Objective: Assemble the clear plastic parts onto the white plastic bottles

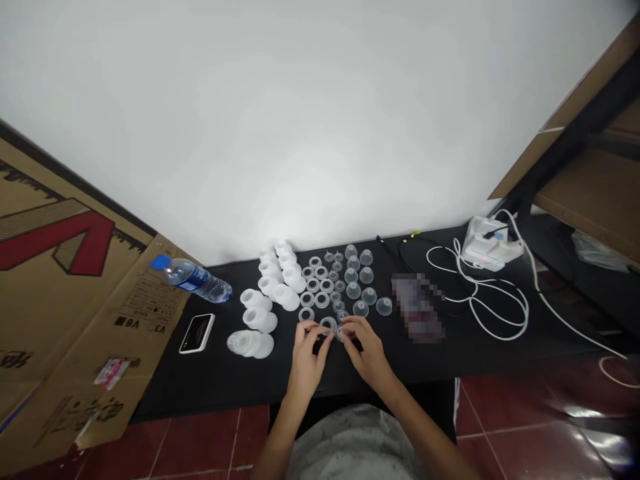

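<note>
My left hand (306,357) and my right hand (367,350) meet near the front of a black table (240,373). Their fingertips pinch small clear plastic parts: a ring (328,325) at the left fingers and a small clear piece (342,333) at the right fingers. Just beyond lie rows of clear rings (320,283), small clear valves (336,277) and clear domed cups (361,283). To the left stand several white funnel-shaped parts (273,287).
A water bottle (193,278) lies at the left, with a phone (197,333) in front of it. Cardboard (65,313) leans at the far left. A blurred object (417,307), white cables (480,293) and a white device (487,245) sit at the right. Red floor tiles lie below.
</note>
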Action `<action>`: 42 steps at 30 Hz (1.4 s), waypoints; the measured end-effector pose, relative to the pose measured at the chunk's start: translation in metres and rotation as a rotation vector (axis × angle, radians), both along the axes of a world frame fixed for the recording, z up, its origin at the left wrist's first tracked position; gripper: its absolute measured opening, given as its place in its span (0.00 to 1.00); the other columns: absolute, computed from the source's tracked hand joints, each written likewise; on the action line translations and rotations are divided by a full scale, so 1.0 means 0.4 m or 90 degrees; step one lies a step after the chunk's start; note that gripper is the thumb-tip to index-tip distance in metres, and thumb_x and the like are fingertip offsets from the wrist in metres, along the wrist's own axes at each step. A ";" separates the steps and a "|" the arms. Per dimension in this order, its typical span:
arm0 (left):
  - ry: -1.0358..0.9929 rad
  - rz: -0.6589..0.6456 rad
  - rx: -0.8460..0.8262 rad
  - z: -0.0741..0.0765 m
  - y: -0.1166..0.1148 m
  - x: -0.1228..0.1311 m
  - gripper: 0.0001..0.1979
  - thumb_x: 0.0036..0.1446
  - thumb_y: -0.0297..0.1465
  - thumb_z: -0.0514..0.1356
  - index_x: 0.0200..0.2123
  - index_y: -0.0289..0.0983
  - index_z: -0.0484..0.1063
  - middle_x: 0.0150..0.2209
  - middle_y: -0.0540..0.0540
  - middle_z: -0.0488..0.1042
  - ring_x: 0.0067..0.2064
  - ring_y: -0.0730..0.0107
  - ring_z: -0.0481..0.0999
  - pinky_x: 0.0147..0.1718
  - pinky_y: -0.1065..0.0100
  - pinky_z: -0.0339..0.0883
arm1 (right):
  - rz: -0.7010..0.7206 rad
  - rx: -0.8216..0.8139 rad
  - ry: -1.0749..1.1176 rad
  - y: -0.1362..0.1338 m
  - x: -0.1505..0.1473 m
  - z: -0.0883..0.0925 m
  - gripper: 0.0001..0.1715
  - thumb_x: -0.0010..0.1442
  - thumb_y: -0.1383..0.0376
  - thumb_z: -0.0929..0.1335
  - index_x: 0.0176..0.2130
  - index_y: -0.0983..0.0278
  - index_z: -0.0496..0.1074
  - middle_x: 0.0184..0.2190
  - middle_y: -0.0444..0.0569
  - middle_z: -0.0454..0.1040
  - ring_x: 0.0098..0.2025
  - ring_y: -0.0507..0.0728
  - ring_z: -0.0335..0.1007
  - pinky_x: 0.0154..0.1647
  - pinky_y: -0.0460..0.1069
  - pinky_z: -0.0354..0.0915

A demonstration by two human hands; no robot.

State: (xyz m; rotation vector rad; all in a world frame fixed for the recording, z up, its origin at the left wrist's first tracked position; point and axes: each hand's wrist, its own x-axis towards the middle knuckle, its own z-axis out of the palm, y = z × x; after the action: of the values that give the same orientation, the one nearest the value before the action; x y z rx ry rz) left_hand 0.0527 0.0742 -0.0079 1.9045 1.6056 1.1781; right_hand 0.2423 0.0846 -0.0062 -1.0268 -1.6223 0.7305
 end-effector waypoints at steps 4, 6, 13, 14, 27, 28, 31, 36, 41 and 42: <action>-0.181 0.005 -0.043 -0.003 0.009 -0.013 0.09 0.70 0.38 0.67 0.41 0.39 0.82 0.48 0.43 0.74 0.42 0.65 0.84 0.43 0.64 0.84 | -0.017 0.004 -0.003 0.002 0.000 -0.008 0.09 0.74 0.67 0.69 0.51 0.58 0.79 0.50 0.55 0.78 0.42 0.58 0.82 0.44 0.51 0.82; -0.236 -0.016 -0.060 -0.004 0.008 -0.016 0.10 0.69 0.39 0.67 0.41 0.38 0.83 0.49 0.43 0.76 0.43 0.64 0.85 0.43 0.65 0.85 | -0.011 0.011 -0.017 0.004 0.000 -0.008 0.11 0.74 0.68 0.69 0.52 0.58 0.80 0.51 0.55 0.79 0.42 0.58 0.83 0.45 0.52 0.82; -0.259 -0.067 -0.057 0.003 -0.001 -0.016 0.10 0.70 0.38 0.67 0.44 0.39 0.86 0.49 0.40 0.80 0.47 0.59 0.86 0.47 0.60 0.86 | -0.038 -0.005 -0.043 0.003 0.001 0.001 0.13 0.73 0.69 0.69 0.54 0.57 0.78 0.51 0.55 0.78 0.40 0.58 0.81 0.44 0.55 0.82; -0.246 -0.074 -0.054 0.005 -0.001 -0.015 0.10 0.70 0.38 0.67 0.45 0.40 0.87 0.49 0.39 0.81 0.48 0.59 0.86 0.48 0.59 0.86 | -0.037 -0.008 -0.038 0.002 0.001 0.002 0.13 0.73 0.69 0.69 0.54 0.57 0.78 0.51 0.55 0.78 0.39 0.58 0.81 0.44 0.55 0.83; -0.348 -0.084 -0.080 0.002 -0.004 0.003 0.11 0.65 0.38 0.71 0.44 0.38 0.79 0.42 0.43 0.85 0.44 0.60 0.89 0.47 0.59 0.86 | 0.104 -0.029 0.020 -0.015 -0.001 0.006 0.28 0.73 0.70 0.66 0.68 0.55 0.69 0.63 0.59 0.71 0.60 0.64 0.77 0.55 0.57 0.82; -0.355 -0.076 -0.086 0.001 -0.004 0.002 0.12 0.66 0.39 0.70 0.47 0.38 0.79 0.42 0.43 0.85 0.43 0.60 0.89 0.46 0.59 0.86 | 0.108 -0.033 0.024 -0.016 -0.001 0.005 0.28 0.72 0.69 0.67 0.68 0.55 0.69 0.63 0.59 0.71 0.59 0.63 0.78 0.54 0.57 0.83; -0.322 -0.074 -0.088 0.001 -0.001 -0.003 0.13 0.69 0.40 0.67 0.50 0.39 0.81 0.41 0.43 0.86 0.41 0.61 0.88 0.44 0.61 0.86 | 0.105 -0.046 0.038 -0.014 -0.002 -0.006 0.29 0.71 0.66 0.71 0.68 0.56 0.68 0.59 0.58 0.75 0.50 0.61 0.82 0.51 0.56 0.84; -0.233 -0.092 -0.069 0.004 0.005 -0.010 0.12 0.70 0.39 0.66 0.50 0.41 0.84 0.42 0.43 0.85 0.40 0.63 0.86 0.40 0.64 0.83 | 0.090 -0.039 0.030 -0.008 0.000 -0.020 0.22 0.72 0.64 0.72 0.63 0.56 0.71 0.53 0.54 0.79 0.45 0.59 0.84 0.48 0.55 0.84; -0.155 -0.107 -0.045 0.016 0.006 -0.012 0.11 0.72 0.38 0.64 0.44 0.41 0.86 0.39 0.44 0.83 0.36 0.66 0.81 0.38 0.66 0.78 | 0.102 -0.050 0.011 -0.014 0.005 -0.018 0.22 0.73 0.64 0.71 0.63 0.56 0.71 0.54 0.55 0.79 0.48 0.60 0.83 0.52 0.56 0.82; -0.155 -0.101 -0.042 0.019 0.006 -0.012 0.11 0.72 0.38 0.64 0.43 0.41 0.86 0.39 0.44 0.83 0.36 0.66 0.80 0.37 0.66 0.77 | 0.101 -0.050 0.010 -0.015 0.005 -0.018 0.22 0.73 0.64 0.71 0.64 0.56 0.70 0.54 0.55 0.79 0.48 0.60 0.83 0.52 0.56 0.82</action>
State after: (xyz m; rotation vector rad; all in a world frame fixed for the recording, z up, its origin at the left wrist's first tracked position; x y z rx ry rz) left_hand 0.0479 0.0765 -0.0004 1.7372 1.3234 1.2210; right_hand 0.2443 0.0787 -0.0136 -0.9533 -1.6855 0.9131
